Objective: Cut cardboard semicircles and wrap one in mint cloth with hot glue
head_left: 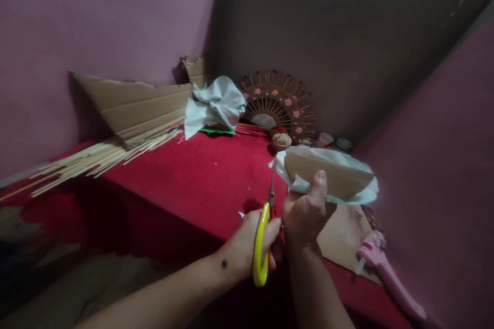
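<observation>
My left hand [252,239] grips a pair of scissors [261,247] with yellow and red handles. The blades point away from me, their tips by the left edge of a white cloth [291,182]. The cloth lies around the rim of a piece of cardboard [339,177] with rounded ends. My right hand [309,211] holds the cardboard and cloth from below, its thumb pressed on the near edge. The other fingers of that hand are mostly hidden beneath. A small white scrap [241,214] shows beside my left hand.
The red-covered table [200,175] carries thin wooden sticks [100,157], a cardboard sheet [142,105] and a crumpled white cloth [218,100]. A flower-decorated stick fan [287,103] leans at the back behind a twine ball [281,142]. A pink glue gun [389,272] lies right, by a board [343,234].
</observation>
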The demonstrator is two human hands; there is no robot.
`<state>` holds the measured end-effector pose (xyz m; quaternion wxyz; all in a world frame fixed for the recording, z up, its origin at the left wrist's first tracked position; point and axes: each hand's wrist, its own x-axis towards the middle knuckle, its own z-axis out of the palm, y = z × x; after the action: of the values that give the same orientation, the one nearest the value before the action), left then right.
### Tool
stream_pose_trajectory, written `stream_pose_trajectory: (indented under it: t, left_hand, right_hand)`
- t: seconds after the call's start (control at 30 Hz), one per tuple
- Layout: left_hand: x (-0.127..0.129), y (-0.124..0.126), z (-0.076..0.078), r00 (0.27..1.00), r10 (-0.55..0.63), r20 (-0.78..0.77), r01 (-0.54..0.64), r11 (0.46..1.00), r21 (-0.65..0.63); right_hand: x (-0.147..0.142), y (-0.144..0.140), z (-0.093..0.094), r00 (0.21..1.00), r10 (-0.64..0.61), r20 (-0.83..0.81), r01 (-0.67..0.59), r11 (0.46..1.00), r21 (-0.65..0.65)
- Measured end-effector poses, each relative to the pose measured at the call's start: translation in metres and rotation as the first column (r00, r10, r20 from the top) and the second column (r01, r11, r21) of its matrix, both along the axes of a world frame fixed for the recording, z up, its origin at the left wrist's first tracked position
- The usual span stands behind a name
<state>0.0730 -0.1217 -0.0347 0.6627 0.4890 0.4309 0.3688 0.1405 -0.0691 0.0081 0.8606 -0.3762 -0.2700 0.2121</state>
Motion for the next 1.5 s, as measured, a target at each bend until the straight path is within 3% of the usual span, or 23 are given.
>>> stream_pose_trajectory:
  t: [0.17, 0.3, 0.4, 0.5, 0.73, 0.93, 1.1, 1.2, 1.33, 1.5]
  left_hand:
    - [-0.01, -0.004, 0.003, 0.996, -0.008, -0.088, 0.005, 1.0, -0.029]
    - [-0.015, -0.005, 0.007, 1.0, -0.01, 0.025, 0.015, 0.983, -0.183]
    - [-0.017, -0.005, 0.008, 0.998, -0.055, 0.033, 0.061, 0.978, -0.201]
    - [-0.016, -0.002, 0.007, 0.994, -0.105, 0.002, 0.104, 0.985, -0.134]
    - [-0.015, 0.006, 0.011, 0.995, -0.091, -0.027, 0.091, 0.996, 0.002]
    - [-0.01, 0.008, -0.005, 0.998, -0.067, -0.018, 0.069, 0.987, 0.145]
    - [-0.008, 0.01, -0.009, 0.999, -0.031, -0.043, 0.037, 0.987, 0.156]
    - [-0.009, 0.008, -0.004, 0.994, -0.031, -0.104, 0.042, 0.994, 0.101]
    - [-0.013, 0.004, 0.006, 0.985, -0.03, -0.172, 0.029, 1.0, -0.009]
    - [-0.023, 0.004, 0.019, 0.999, -0.022, -0.024, 0.018, 0.988, -0.155]
  right_hand:
    - [0.007, 0.008, -0.001, 0.999, -0.019, -0.045, 0.019, 1.0, 0.005]
    - [0.011, 0.013, 0.0, 0.997, 0.053, -0.064, -0.05, 0.998, 0.042]
    - [0.011, 0.012, 0.005, 0.992, 0.105, -0.066, -0.102, 0.993, 0.055]
    - [0.009, 0.008, 0.01, 0.992, 0.114, -0.055, -0.111, 0.992, 0.06]
    - [0.001, 0.002, 0.013, 0.981, 0.14, -0.134, -0.133, 0.989, 0.059]
    - [-0.002, 0.001, 0.015, 0.98, 0.126, -0.155, -0.119, 0.992, 0.052]
    - [0.002, 0.001, 0.008, 0.994, 0.089, -0.065, -0.089, 0.996, 0.003]
    - [0.006, 0.002, 0.005, 0.996, 0.092, -0.013, -0.093, 0.995, -0.029]
    - [0.007, 0.004, 0.011, 0.992, 0.079, -0.102, -0.077, 0.997, 0.029]
    - [0.011, 0.005, 0.017, 0.975, 0.159, -0.154, -0.147, 0.985, 0.088]
